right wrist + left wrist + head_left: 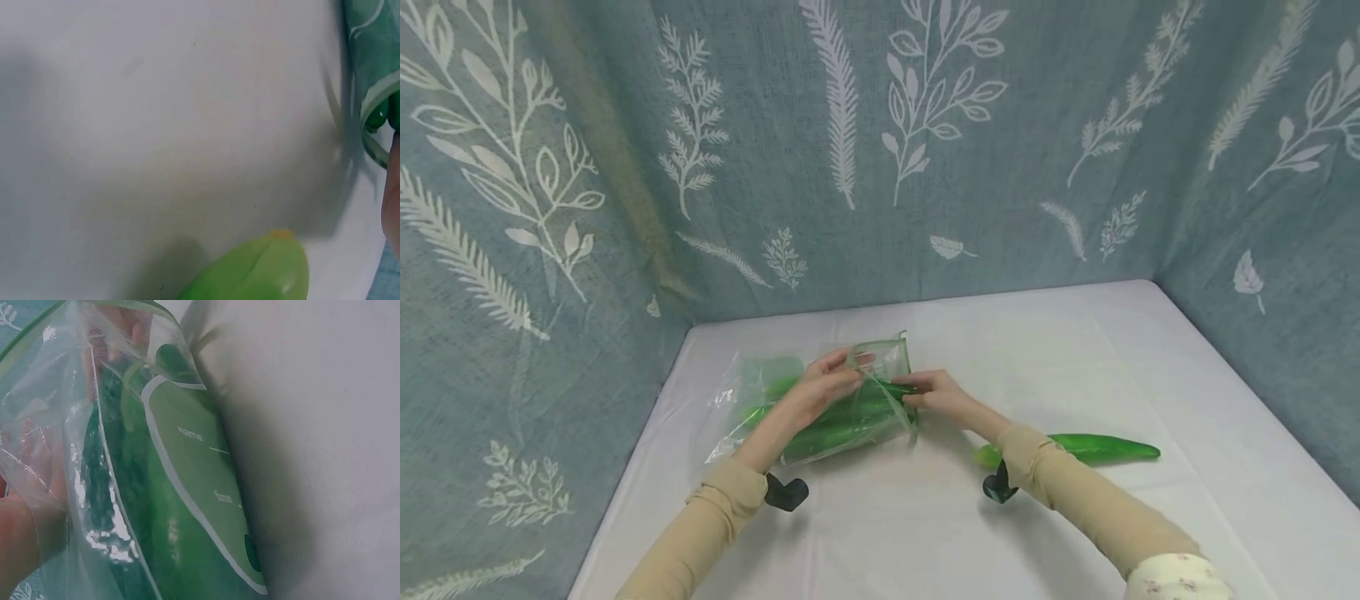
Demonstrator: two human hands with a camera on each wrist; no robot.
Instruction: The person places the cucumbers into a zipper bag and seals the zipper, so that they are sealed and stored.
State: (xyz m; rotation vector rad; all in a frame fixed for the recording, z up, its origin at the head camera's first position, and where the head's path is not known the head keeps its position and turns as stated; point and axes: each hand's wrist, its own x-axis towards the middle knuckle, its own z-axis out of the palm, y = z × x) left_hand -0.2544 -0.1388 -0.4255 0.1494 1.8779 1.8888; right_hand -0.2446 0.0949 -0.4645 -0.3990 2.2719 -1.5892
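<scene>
A clear zip bag (880, 429) with a green printed label lies on the white table, its mouth facing right. Several green cucumbers (842, 429) lie lengthwise inside it. My left hand (820, 390) holds the upper side of the bag near the mouth; in the left wrist view it shows partly through the clear plastic. At the mouth, my right hand (940, 398) has its fingertips and thumb around the dark end of a cucumber (891, 388) that lies mostly within the bag. Under the right forearm, another cucumber (1105, 448) rests on the table, its pale end (262, 269) near that wrist.
The white-covered table (1037, 358) meets a blue-green curtain (865, 242) with white leaf prints at the back and both sides. Dark wrist straps (786, 493) hang below both wrists.
</scene>
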